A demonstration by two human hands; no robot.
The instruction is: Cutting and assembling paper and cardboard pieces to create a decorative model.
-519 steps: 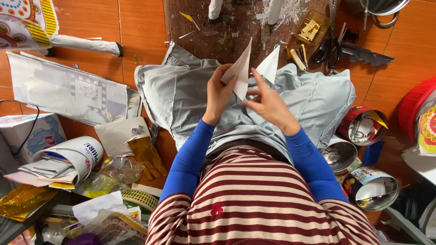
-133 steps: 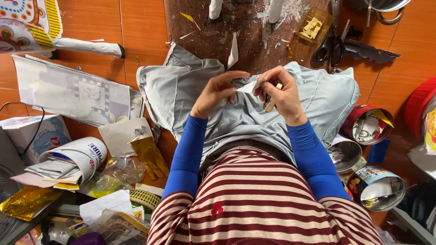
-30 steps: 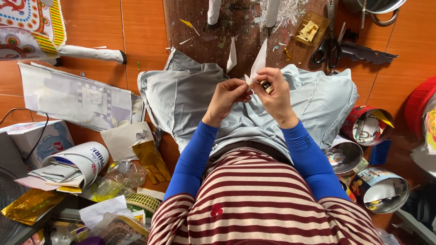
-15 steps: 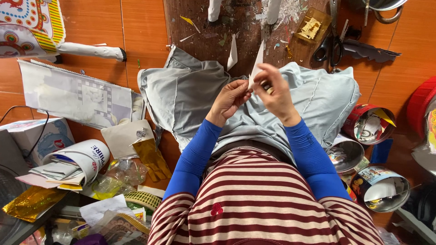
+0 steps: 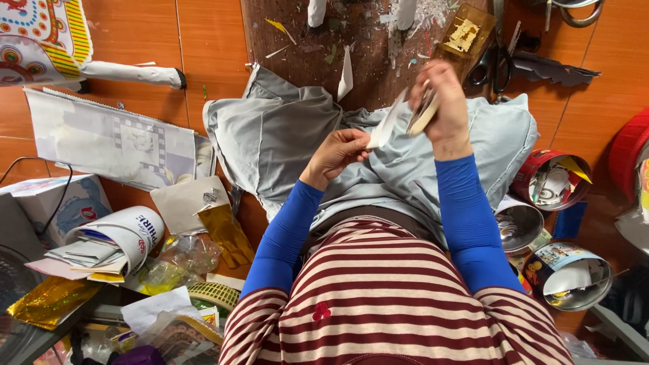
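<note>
Over an orange tiled floor (image 5: 142,40), the left hand (image 5: 338,152) pinched a white paper strip (image 5: 387,125) while the blurred right hand (image 5: 443,101) gripped its far end, stretching it above the grey-clothed lap (image 5: 284,135).

Black scissors (image 5: 492,64), open tins (image 5: 566,274), newspaper (image 5: 111,143), gold foil (image 5: 51,301) on orange floor (image 5: 142,37)

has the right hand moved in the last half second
Yes. The right hand has gone up and away from the body: it now covers the near edge of the brown work board, well apart from the left hand holding the white paper.
</note>
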